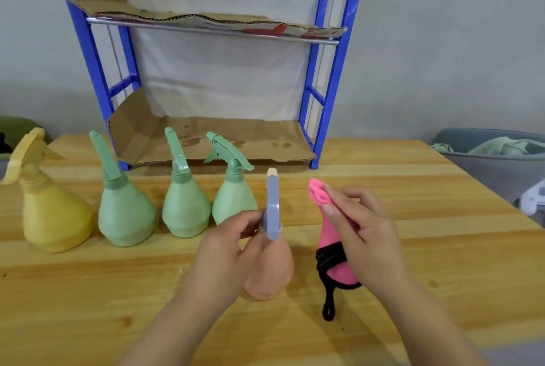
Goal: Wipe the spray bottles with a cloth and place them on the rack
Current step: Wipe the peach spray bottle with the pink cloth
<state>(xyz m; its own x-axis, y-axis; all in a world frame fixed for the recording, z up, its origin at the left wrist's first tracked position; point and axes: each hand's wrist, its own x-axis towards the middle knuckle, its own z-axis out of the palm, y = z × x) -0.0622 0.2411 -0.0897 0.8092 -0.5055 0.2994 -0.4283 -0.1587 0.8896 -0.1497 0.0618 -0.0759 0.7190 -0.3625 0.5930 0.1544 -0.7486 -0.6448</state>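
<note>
- Just near of centre, the peach spray bottle is standing upright, its grey-blue trigger head pointing away toward the rack; whether its base is touching the surface I cannot tell.
- The left hand is gripping this bottle at the neck, its fingers curling closely round it just below the trigger head.
- The right hand is holding the pink cloth just right of the bottle and apart from it, its fingers and thumb pinching the bunched fabric; the cloth's black-trimmed end and loop are hanging down toward the surface.
- Three green spray bottles are standing in a row to the left, and the yellow spray bottle is standing at the far left end of that row.
- The blue rack is standing at the far edge behind the row, with cardboard lining its two shelves, which are carrying no bottles.
- The wooden surface is carrying all of these.
- A grey bin is sitting off to the right, beyond the surface, with pale green fabric lying in it.
</note>
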